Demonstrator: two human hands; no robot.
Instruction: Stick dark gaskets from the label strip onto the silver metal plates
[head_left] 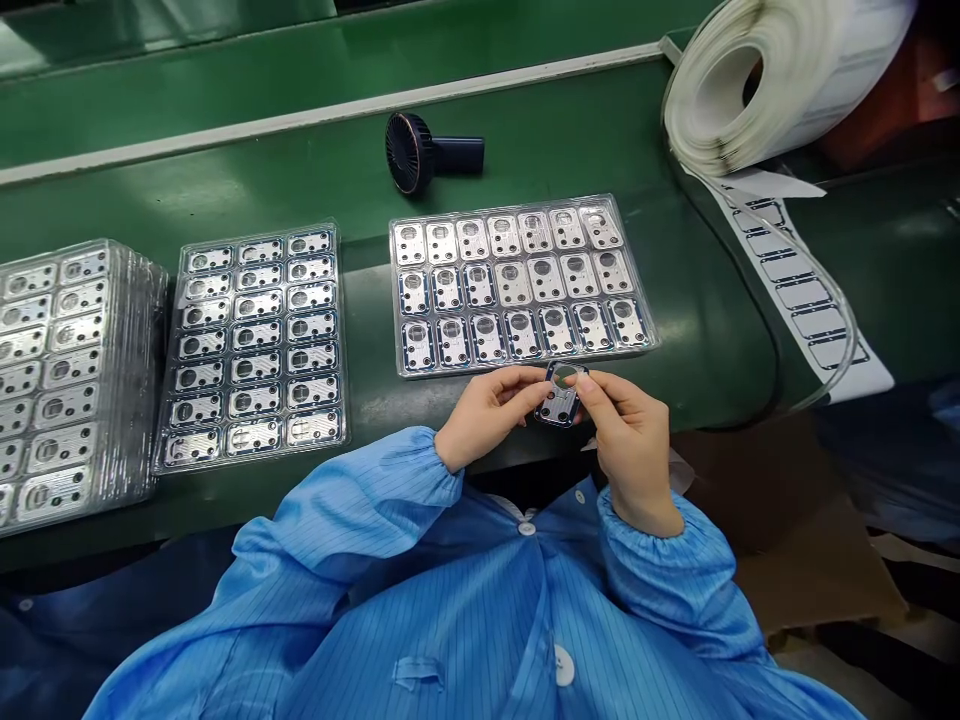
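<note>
A small silver metal plate (559,406) with a large round hole, small dark holes and dark blue edging is held up in front of my chest. My left hand (495,412) pinches its left edge between thumb and fingers. On the other side my right hand (628,432) grips the upper right corner, its thumb near the large hole. Just beyond my hands lies a clear plastic tray (525,360) of similar plates in rows. Some plates there carry blue edging, mostly in the near row; others are plain silver.
A second filled tray (341,330) lies to the left, beside a tall stack of filled trays (127,400). Behind stands a black handheld fan (409,155). At right, a big label roll (780,90) trails a strip of blue-outlined labels (799,290) over the green bench (300,170).
</note>
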